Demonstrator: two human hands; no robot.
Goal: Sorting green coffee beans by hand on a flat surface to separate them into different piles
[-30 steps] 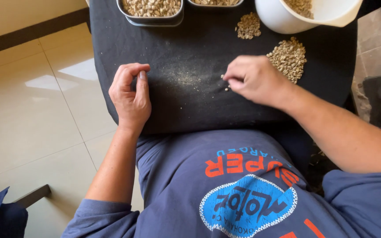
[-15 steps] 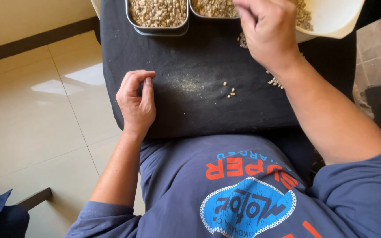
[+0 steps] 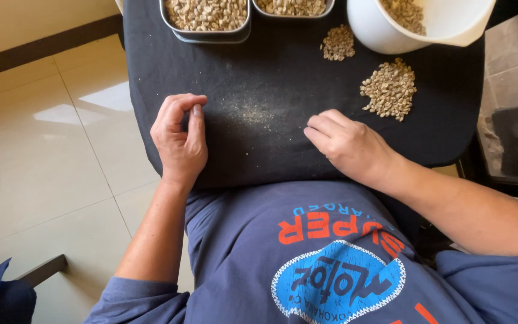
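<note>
A glossy cream tiled floor [image 3: 37, 150] is seen to the left of a table draped in a black cloth [image 3: 271, 66], dusted with pale chaff near its middle. The left hand [image 3: 180, 139] is rested on the cloth's left edge, its fingers curled loosely inward with the thumb raised; nothing is seen held in it. The right hand [image 3: 346, 144] is laid knuckles-up on the cloth, fingertips drawn together and pressed down (whether a bean is pinched under them cannot be told). A larger heap of pale green coffee beans [image 3: 389, 89] is found beyond that hand, well apart from it, with a smaller heap [image 3: 337, 43] further back. Two bean-filled metal trays [image 3: 206, 17] and a white plastic bowl [image 3: 385, 30] are set along the far edge.
</note>
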